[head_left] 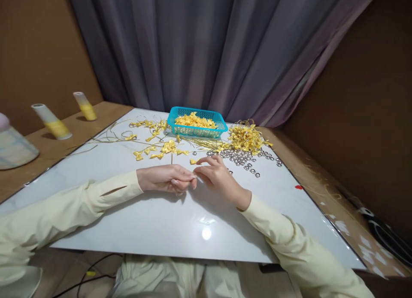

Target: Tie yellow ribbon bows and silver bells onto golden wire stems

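My left hand [170,178] is closed in a pinch over the middle of the white board, its fingertips pointing right. My right hand [222,177] meets it there, thumb and index finger together and the other fingers loosely stretched. What lies between the fingertips is too small and hidden to make out. A thin gold cord [171,159] runs from a cluster of yellow ribbon bows [169,147] to the upper edge of my left hand; I cannot tell whether it is held. Just beyond my right fingers lies one yellow bow [193,161].
Behind the hands stands a blue basket [222,128] of yellow bows. To its right are a heap of corded bows [246,137] and many silver heart-shaped pieces [240,156]. Thread cones [54,124] and a pale tub [16,147] stand left. Black-handled scissors [386,235] lie right.
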Tool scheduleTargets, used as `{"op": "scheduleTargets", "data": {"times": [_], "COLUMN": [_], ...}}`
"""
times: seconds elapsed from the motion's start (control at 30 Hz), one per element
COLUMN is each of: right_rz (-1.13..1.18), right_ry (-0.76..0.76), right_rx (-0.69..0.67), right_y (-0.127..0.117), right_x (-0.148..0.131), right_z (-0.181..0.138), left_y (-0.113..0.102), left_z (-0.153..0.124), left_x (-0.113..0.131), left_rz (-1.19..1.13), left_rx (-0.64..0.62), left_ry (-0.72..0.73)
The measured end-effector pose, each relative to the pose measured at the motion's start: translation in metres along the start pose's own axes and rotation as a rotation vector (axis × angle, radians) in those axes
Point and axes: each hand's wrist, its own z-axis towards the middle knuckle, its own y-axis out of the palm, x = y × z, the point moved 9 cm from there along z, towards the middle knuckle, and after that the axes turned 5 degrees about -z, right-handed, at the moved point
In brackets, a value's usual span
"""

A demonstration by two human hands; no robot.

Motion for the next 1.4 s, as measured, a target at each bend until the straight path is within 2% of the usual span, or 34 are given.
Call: {"op": "scheduleTargets", "data": {"times": [0.17, 0.33, 0.43, 0.63, 0.77, 0.93, 1.07, 1.2, 1.4], "right_rz": [-0.052, -0.255, -0.344, -0.243, -0.11, 0.125, 0.448, 0.743, 0.771], "right_ry": [-0.053, -0.208, -0.223, -0.126, -0.003, 0.328, 0.562, 0.679, 0.711], "right_rx": [0.003, 0.035, 0.04, 0.036, -0.028, -0.083, -0.124, -0.141, -0.119], "right_y": [0.002, 0.001, 0.003, 0.008, 0.013, 0.019, 0.03, 0.042, 0.042], "right_x": [-0.008, -0.033, -0.037, -0.029, -0.024, -0.002, 0.012, 0.014, 0.015], "right_z": [-0.009, -0.011, -0.012, -0.014, -0.012, -0.016, -0.023, -0.028, -0.03], "left_y": [-0.013, -0.01, -0.012, -0.017, -0.021, -0.026, -0.024, -0.022, -0.02], "left_z": [-0.006, -0.002, -0.001, -0.006, -0.007, -0.01, -0.012, -0.012, -0.014], "left_x": [-0.021, -0.022, -0.019, -0.013, -0.014, -0.009, -0.004, -0.003, -0.002], "left_rz": [-0.031, -0.002, -0.014, -0.068, -0.174, -0.14, -0.035, 0.06, 0.088], "left_rx": [-0.01, -0.018, 0.055, 0.245, 0.325, 0.399, 0.43, 0.45, 0.455], "left_ry": [-0.032, 0.014, 0.062, 0.163, 0.225, 0.311, 0.317, 0.335, 0.354]}}
